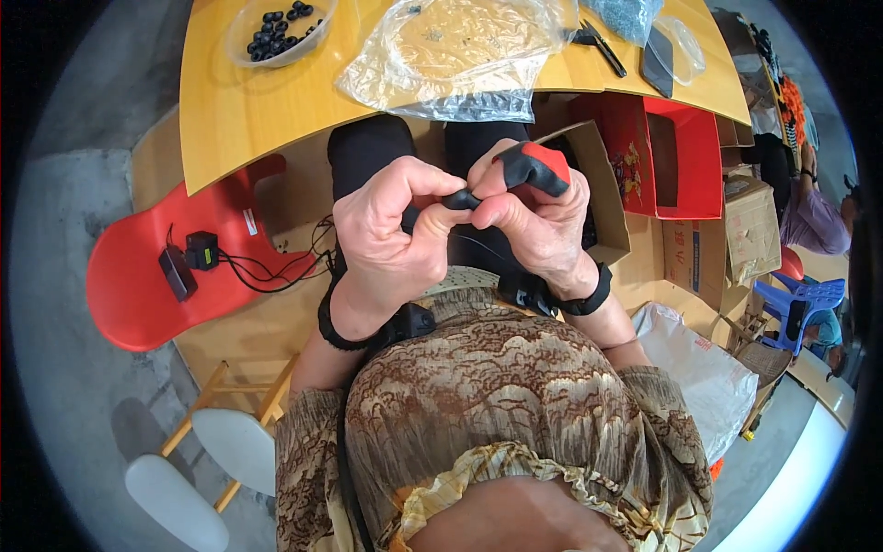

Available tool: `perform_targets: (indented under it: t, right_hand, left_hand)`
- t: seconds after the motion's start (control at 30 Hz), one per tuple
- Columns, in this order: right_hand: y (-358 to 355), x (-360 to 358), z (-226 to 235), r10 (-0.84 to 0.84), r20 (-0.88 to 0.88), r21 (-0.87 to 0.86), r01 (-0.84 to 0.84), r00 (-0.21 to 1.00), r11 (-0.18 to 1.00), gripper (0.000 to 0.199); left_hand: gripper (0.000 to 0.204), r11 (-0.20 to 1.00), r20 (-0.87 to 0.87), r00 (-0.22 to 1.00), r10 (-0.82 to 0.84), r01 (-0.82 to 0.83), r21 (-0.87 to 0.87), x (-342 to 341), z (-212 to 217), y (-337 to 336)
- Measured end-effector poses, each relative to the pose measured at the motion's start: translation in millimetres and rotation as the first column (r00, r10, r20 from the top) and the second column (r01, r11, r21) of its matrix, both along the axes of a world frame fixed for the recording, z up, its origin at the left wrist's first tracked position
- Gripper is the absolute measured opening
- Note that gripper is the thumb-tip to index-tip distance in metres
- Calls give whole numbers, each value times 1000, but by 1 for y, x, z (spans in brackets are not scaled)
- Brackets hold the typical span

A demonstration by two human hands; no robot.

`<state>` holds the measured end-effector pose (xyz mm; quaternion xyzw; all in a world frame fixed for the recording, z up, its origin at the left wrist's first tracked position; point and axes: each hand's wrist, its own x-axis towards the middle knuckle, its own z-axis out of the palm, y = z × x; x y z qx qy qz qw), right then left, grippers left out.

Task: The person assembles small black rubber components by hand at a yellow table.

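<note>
At ten o'clock on the yellow worktop (230, 110) a clear bowl of small black pieces (280, 28) sits near a crumpled plastic bag (451, 55) — how much work is done I cannot tell. At centre, the left hand (386, 235) and right hand (538, 216) meet, fingers pressed together, pinching one small black part (460, 199) — the right forefinger wears a red-and-black finger cot (538, 166).
</note>
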<state>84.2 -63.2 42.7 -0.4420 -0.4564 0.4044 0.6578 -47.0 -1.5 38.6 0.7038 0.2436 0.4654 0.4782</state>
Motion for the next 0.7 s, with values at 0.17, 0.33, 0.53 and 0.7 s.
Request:
perform_targets:
  t: [0.17,0.33,0.53,0.7]
  right_hand:
    - [1,5,2,13,211,52,-24,977,998,19]
    - [-1,0,3,-102,347,220,25,932,975,20]
    - [-2,2,6,-136,395,243,39,909,969,21]
    - [-4,3,4,-89,338,195,23,937,981,22]
  left_hand:
    - [16,1000,-21,1000,12,-12,25,-3,1,-3]
    - [16,993,-59,998,2,5,122,-8,6,-3]
    - [15,964,-46,998,41,-27,263,-6,8,-4]
    - [14,959,-65,993,95,-74,273,-5,2,-10]
